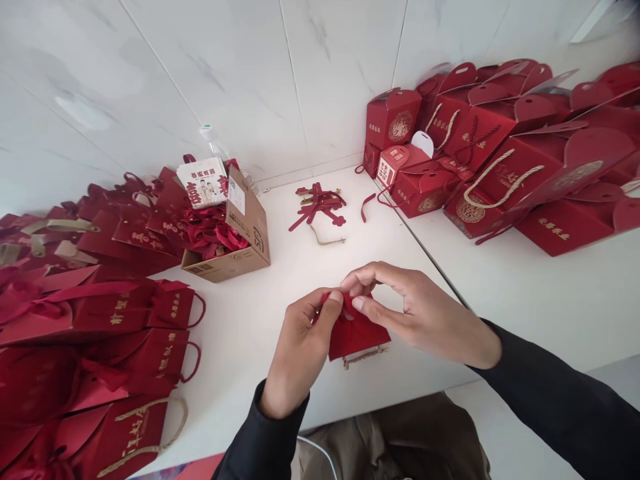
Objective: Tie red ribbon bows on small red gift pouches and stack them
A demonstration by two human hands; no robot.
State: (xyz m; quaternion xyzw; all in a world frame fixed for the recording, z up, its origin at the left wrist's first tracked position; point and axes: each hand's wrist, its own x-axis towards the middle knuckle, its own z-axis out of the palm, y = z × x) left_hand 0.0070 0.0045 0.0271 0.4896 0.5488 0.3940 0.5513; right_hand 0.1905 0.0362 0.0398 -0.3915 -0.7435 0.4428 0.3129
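A small red gift bag (353,339), with a twisted beige rope handle (367,358) at its near edge, rests on the white table in front of me. My left hand (306,337) pinches its far end, the thumb pressed on the gathered red material. From the right, my right hand (425,317) reaches to the same end with curled fingers and the thumb bent in. Its fingertips meet the red material there; part of that contact is hidden behind the fingers. Beyond my hands lies a loose heap of dark red ribbon-like strips (323,202) with a beige cord (325,237).
An open cardboard box (235,263) holds red ribbon material and printed cards (204,181). Many red gift boxes (145,313) crowd the left side. More red boxes with rope handles (480,147) stand stacked at the right. A tiled wall (260,80) closes off the back.
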